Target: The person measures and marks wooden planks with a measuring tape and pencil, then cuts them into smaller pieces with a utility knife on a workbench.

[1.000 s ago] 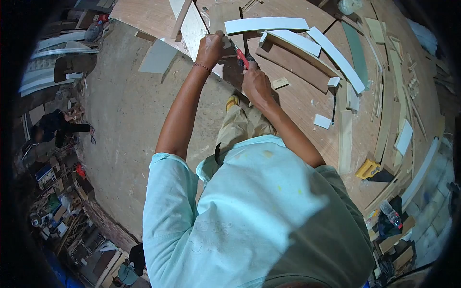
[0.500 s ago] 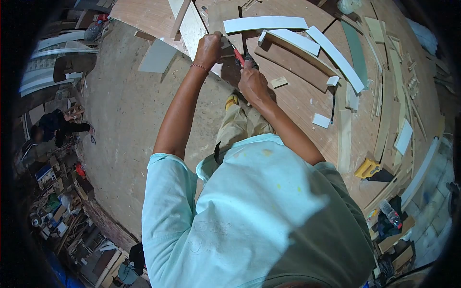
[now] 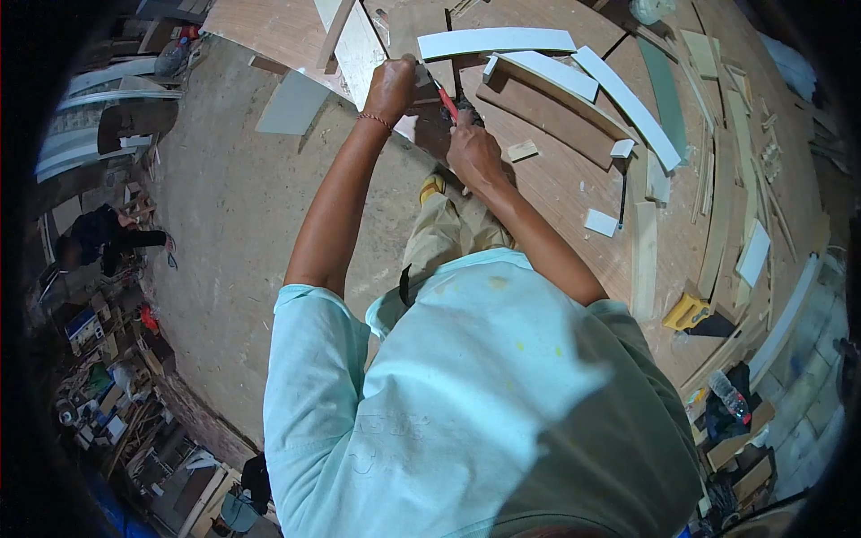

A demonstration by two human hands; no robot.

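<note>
Right hand (image 3: 475,154) clasps the red-handled tool (image 3: 447,102), its axis slanting toward left hand (image 3: 392,88), whose grip I cannot tell.

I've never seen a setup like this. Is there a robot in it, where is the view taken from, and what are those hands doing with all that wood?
No robot here: these are a person's own two bare hands. One camera, worn on the head, looks forward and down, so the pale shirt fills the lower middle; the wide lens bends the edges.

The right hand grips a red tool that points towards the left hand. The left hand's fingers are curled, but whatever they may hold is too hidden to tell.

On the wooden work surface lie a curved white strip, a green strip and, to the right, a yellow-handled saw.
</note>
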